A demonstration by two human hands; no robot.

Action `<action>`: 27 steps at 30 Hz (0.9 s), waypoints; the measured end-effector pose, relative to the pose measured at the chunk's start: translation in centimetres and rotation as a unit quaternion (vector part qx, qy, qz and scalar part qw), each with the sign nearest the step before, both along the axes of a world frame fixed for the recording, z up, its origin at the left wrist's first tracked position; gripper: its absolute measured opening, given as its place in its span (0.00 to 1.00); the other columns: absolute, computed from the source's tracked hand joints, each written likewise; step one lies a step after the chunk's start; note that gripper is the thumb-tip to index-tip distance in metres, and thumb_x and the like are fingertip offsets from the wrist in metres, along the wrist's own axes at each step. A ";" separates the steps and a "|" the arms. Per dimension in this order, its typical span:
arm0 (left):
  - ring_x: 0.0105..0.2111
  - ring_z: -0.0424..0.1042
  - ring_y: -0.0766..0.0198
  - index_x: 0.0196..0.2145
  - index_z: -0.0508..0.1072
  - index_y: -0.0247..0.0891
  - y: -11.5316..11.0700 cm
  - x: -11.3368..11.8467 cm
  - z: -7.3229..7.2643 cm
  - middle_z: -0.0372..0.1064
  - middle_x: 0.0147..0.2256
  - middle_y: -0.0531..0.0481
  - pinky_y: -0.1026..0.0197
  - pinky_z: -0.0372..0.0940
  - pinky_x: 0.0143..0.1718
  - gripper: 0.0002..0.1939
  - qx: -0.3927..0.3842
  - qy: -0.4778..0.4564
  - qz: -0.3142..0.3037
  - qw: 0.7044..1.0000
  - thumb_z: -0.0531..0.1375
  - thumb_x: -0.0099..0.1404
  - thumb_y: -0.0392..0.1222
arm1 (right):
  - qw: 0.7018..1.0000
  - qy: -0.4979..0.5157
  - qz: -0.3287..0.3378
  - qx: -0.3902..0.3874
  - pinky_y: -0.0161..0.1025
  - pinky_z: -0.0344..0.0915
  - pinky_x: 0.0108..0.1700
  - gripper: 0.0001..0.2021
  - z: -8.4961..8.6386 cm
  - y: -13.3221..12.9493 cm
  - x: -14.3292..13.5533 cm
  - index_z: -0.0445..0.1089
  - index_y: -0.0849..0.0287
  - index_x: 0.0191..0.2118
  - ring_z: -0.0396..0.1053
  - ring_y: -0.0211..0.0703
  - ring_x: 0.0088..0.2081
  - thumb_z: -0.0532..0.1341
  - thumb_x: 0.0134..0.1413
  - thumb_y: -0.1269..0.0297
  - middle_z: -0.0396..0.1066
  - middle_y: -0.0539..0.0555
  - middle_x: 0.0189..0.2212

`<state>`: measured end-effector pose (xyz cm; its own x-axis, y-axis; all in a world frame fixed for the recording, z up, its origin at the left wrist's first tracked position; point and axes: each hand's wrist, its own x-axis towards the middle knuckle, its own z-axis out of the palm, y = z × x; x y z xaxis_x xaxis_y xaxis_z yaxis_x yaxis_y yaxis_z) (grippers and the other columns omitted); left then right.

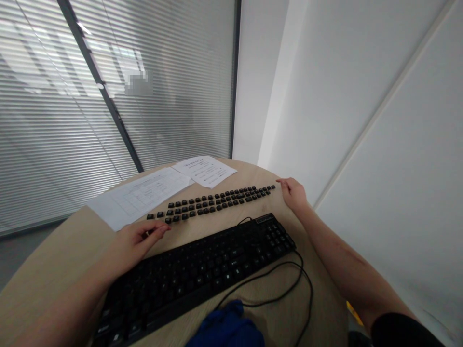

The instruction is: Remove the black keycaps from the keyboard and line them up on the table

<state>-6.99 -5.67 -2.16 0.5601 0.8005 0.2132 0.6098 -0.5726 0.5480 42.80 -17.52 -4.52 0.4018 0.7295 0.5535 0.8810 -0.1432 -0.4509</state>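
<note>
My left hand (135, 243) is over the left end of the black keyboard (202, 270). Its thumb and index finger reach forward, with the tips close together beside a loose black keycap (168, 220); whether they touch it I cannot tell. At the far right end of the keycap rows, my right hand (293, 193) rests on the table with its index finger stretched toward the last keycap (273, 187). Several more keycaps (211, 203) lie in slanting rows between the two hands. Nothing shows in either hand.
Printed sheets (144, 193) lie behind the keycaps on the round wooden table (65, 260). A black cable (285, 289) loops in front of the keyboard near a blue cloth (229, 327). A white wall (361, 120) stands close on the right; glass with blinds (181, 86) is behind.
</note>
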 end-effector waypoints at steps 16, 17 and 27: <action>0.37 0.77 0.53 0.40 0.82 0.42 -0.5 0.6 0.2 0.83 0.40 0.47 0.57 0.70 0.39 0.25 -0.027 0.032 -0.022 0.999 0.55 0.66 0.63 | 0.907 0.350 0.226 -0.064 0.34 0.62 0.23 0.24 4.4 -7.4 -8.3 0.69 0.56 0.38 0.64 0.36 0.19 0.53 0.67 0.38 0.62 0.44 0.17; 0.39 0.78 0.52 0.40 0.81 0.42 -0.6 0.7 0.2 0.82 0.41 0.47 0.55 0.70 0.42 0.25 -0.029 0.034 -0.024 0.999 0.55 0.66 0.62 | 0.895 0.368 0.239 -0.083 0.34 0.64 0.24 0.22 3.8 -7.5 -8.4 0.68 0.56 0.40 0.66 0.36 0.20 0.56 0.66 0.39 0.64 0.43 0.19; 0.42 0.78 0.51 0.40 0.81 0.41 -0.2 0.9 0.0 0.82 0.42 0.45 0.51 0.70 0.45 0.25 -0.045 0.041 -0.030 0.998 0.55 0.65 0.62 | 0.875 0.413 0.231 -0.103 0.34 0.65 0.21 0.20 1.8 -7.2 -7.0 0.62 0.55 0.43 0.67 0.37 0.18 0.57 0.63 0.41 0.67 0.43 0.20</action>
